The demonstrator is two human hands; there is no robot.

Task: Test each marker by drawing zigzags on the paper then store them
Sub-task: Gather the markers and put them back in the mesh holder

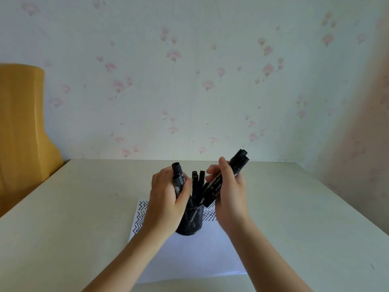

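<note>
Paper [189, 256] zigzagged already; left hand [168, 199] and right hand [229, 194] clutched markers [216, 184] over mesh cup [190, 220], storing nearly finished

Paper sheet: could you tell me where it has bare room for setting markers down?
The paper is blank between the mesh cup and its near edge, between the forearms. Its far part is crowded: zigzags, the cup, and both hands gripping markers.

A pale table [84, 218] stands against floral wallpaper [189, 81], with a yellow chair back [21, 127] at left.
</note>
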